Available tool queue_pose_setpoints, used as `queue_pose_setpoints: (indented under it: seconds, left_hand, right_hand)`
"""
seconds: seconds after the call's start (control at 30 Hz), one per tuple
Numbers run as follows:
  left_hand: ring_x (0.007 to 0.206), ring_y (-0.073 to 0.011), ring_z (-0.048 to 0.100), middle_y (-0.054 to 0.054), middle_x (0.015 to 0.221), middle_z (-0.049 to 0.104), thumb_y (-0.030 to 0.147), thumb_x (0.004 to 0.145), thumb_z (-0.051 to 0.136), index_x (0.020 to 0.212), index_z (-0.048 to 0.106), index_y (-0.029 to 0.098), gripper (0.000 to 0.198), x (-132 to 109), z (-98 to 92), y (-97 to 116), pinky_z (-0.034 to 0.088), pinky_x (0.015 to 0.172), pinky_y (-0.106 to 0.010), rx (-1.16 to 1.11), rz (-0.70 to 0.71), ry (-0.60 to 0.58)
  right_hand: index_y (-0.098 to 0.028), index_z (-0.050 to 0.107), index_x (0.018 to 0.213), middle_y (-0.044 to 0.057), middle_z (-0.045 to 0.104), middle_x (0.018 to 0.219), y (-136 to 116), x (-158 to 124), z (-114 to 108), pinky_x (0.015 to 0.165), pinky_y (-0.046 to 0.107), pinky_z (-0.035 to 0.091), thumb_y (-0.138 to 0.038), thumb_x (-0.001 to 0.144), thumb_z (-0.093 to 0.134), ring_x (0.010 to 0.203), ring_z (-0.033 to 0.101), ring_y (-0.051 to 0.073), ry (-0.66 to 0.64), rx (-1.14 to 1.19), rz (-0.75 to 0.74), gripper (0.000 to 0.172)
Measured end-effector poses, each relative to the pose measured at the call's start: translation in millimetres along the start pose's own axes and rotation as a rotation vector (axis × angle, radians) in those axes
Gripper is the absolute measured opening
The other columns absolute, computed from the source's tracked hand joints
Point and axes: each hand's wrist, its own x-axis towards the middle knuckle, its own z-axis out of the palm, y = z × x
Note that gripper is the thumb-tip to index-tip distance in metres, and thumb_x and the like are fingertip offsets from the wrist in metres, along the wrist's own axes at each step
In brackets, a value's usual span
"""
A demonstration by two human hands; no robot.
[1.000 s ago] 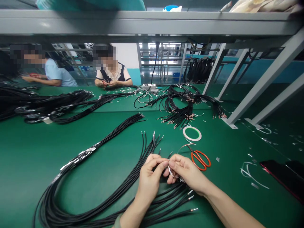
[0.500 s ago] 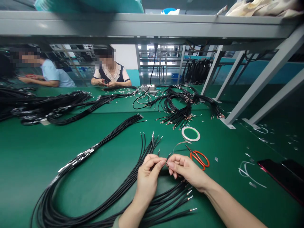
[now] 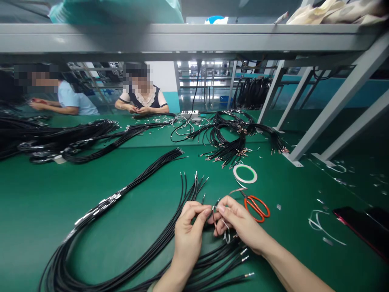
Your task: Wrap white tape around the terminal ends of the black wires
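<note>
My left hand (image 3: 189,227) pinches thumb against index finger on a black cable, most of which the fingers hide. Close by on the right, my right hand (image 3: 235,217) has thumb and index finger together on a narrow tape strip (image 3: 214,218) at the cable's end. A curled white strip (image 3: 226,234) dangles below the right fingers. Under and beside both hands run black cables (image 3: 152,247) with metal-tipped ends, bent in a large loop. Beyond the right hand lie orange-handled scissors (image 3: 257,209) and a roll of tape (image 3: 245,173), its loose end trailing toward the scissors.
More black cable bundles (image 3: 227,134) lie farther back on the green table (image 3: 127,227). Grey metal legs (image 3: 328,97) hold a shelf (image 3: 182,38) overhead. Scraps (image 3: 316,221) and a dark phone-like object (image 3: 361,231) are at right. Two co-workers (image 3: 142,97) sit opposite.
My right fingers have shifted and opened out slightly, and a tape strip and dangling white strip now show between the hands. My left hand keeps its pinch. The view has tilted slightly.
</note>
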Motion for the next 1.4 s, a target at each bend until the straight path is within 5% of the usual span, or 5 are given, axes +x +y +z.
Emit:
queue_pose_setpoints:
  seconds: [0.3, 0.63, 0.87, 1.17, 1.4]
  left_hand:
    - [0.081, -0.0150, 0.055, 0.000, 0.082, 0.056, 0.024, 0.085, 0.060, 0.082, 0.069, 0.022, 0.010, -2, 2.7, 1, 0.043, 0.075, -0.026, 0.034, 0.001, -0.081]
    - [0.081, -0.0150, 0.055, -0.001, 0.082, 0.055, 0.026, 0.084, 0.061, 0.087, 0.071, 0.023, 0.011, -2, 1.1, 1, 0.044, 0.073, -0.025, 0.071, 0.001, -0.040]
    - [0.073, -0.0126, 0.058, -0.005, 0.104, 0.053, 0.022, 0.087, 0.052, 0.128, 0.049, 0.025, 0.042, -2, 4.7, -9, 0.050, 0.068, -0.027, 0.178, -0.017, -0.114]
    - [0.088, -0.0246, 0.058, -0.009, 0.088, 0.059, 0.011, 0.081, 0.050, 0.082, 0.061, 0.017, 0.013, 9, 15.5, -8, 0.044, 0.078, -0.036, 0.828, -0.085, -0.284]
    - [0.052, -0.0123, 0.053, 0.000, 0.063, 0.057, 0.033, 0.084, 0.051, 0.075, 0.055, 0.017, 0.019, 25, 6.2, -1, 0.040, 0.050, -0.023, 0.030, -0.436, -0.234]
  right_hand:
    - [-0.033, 0.045, 0.130, 0.007, 0.051, 0.124, -9, -9, 6, 0.062, 0.028, 0.053, -0.030, 0.091, 0.052, 0.077, 0.066, 0.014, -0.022, -0.217, -0.134, 0.040]
    - [-0.018, 0.068, 0.094, 0.007, 0.050, 0.109, -4, -2, 3, 0.039, 0.018, 0.049, -0.033, 0.083, 0.063, 0.053, 0.060, 0.006, 0.128, -0.309, -0.195, 0.020]
    - [-0.015, 0.070, 0.082, 0.011, 0.051, 0.115, -4, 2, -7, 0.032, 0.015, 0.039, -0.038, 0.081, 0.064, 0.048, 0.056, 0.004, 0.407, -0.371, -0.256, 0.023]
    - [-0.016, 0.064, 0.093, 0.000, 0.061, 0.061, -38, 1, -26, 0.032, 0.014, 0.029, -0.043, 0.081, 0.063, 0.034, 0.041, 0.003, 0.534, -0.347, -0.177, 0.030]
    - [-0.014, 0.062, 0.089, -0.011, 0.036, 0.036, -34, 12, -17, 0.031, 0.013, 0.017, -0.044, 0.080, 0.065, 0.031, 0.023, 0.002, 0.519, -0.194, -0.097, 0.031]
